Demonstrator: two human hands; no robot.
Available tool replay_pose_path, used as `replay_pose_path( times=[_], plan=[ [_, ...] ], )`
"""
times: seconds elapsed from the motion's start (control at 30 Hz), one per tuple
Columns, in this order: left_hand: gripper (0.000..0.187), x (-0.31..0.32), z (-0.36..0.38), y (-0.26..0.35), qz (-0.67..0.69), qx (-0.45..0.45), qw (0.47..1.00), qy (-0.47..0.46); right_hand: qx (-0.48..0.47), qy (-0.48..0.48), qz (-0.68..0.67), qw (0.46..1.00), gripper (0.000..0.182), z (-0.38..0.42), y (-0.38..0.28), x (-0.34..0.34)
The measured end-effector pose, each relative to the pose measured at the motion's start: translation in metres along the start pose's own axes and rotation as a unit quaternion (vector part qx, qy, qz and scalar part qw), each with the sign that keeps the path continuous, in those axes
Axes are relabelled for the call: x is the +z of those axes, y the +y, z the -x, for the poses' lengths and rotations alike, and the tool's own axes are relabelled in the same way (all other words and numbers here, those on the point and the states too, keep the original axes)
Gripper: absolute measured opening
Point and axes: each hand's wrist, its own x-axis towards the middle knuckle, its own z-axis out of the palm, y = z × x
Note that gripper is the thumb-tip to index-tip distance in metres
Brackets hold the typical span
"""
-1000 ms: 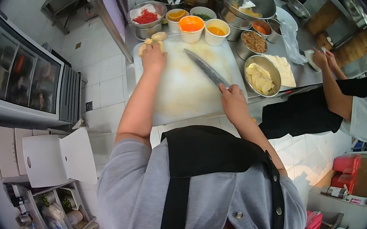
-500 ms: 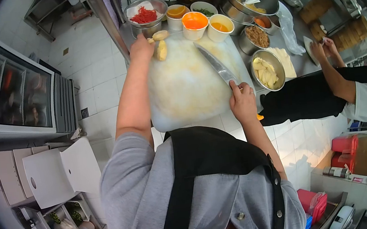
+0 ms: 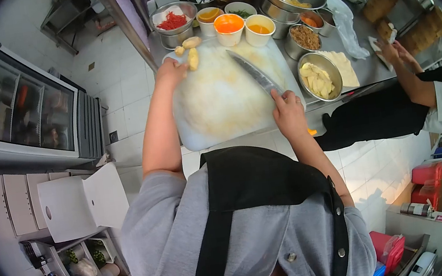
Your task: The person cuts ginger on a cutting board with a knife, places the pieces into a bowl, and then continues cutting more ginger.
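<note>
My right hand [image 3: 288, 113] is closed around the handle of a large kitchen knife [image 3: 253, 71]. Its blade lies across the right part of the white cutting board [image 3: 219, 121], tip pointing up and left. At the board's upper left edge is my left hand [image 3: 171, 72], fingers loosely bent and apart, right beside a pale yellow peeled piece [image 3: 193, 58] that looks like ginger. Whether the fingertips touch it is hard to see. Two more such pieces, one long [image 3: 192, 42] and one small [image 3: 179, 50], lie just above. A metal bowl [image 3: 338, 76] to the right holds pale yellow slices.
Behind the board stand a metal bowl of red shreds [image 3: 190, 10], a cup of orange liquid [image 3: 231, 38], a cup of yellow liquid [image 3: 259, 39] and a pot of brown crumbly food [image 3: 305, 38]. At right, a co-worker's hands [image 3: 389, 51] work over the counter.
My left hand has drawn back from beside the red-shred bowl, down toward the pale yellow piece. The knife remains in my right hand on the board. The whole view has shifted slightly.
</note>
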Motion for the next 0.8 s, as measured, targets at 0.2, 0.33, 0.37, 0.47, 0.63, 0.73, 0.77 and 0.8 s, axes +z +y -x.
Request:
replay_pose_path(
  times=[0.2, 0.33, 0.37, 0.47, 0.63, 0.73, 0.77, 0.8],
  plan=[
    [0.030, 0.019, 0.058, 0.031, 0.412, 0.089, 0.853, -0.308, 0.004, 0.007, -0.010, 1.000, 0.045, 0.004, 0.009, -0.004],
    [0.031, 0.056, 0.070, 0.046, 0.388, 0.136, 0.851, -0.328, 0.034, -0.040, 0.011, 0.999, 0.044, 0.013, 0.013, -0.014],
    [0.031, 0.066, 0.068, 0.046, 0.376, 0.152, 0.857, -0.319, 0.037, -0.058, 0.019, 0.997, 0.044, 0.011, 0.015, -0.013],
    [0.032, 0.106, 0.063, 0.046, 0.043, 0.249, 0.961, -0.109, 0.019, -0.044, 0.014, 0.999, 0.045, 0.010, 0.019, -0.007],
    [0.036, 0.144, 0.080, 0.050, -0.076, 0.415, 0.902, 0.085, -0.006, -0.026, 0.010, 1.000, 0.047, 0.011, 0.021, -0.003],
    [0.038, 0.150, 0.079, 0.054, -0.079, 0.488, 0.855, 0.159, -0.010, -0.025, 0.008, 1.000, 0.048, 0.011, 0.026, -0.003],
    [0.039, 0.152, 0.079, 0.051, -0.082, 0.492, 0.855, 0.142, -0.009, -0.029, 0.005, 1.000, 0.048, 0.013, 0.026, -0.002],
    [0.039, 0.151, 0.077, 0.048, -0.085, 0.496, 0.855, 0.126, -0.001, -0.035, 0.010, 0.999, 0.048, 0.016, 0.025, -0.002]
  ],
)
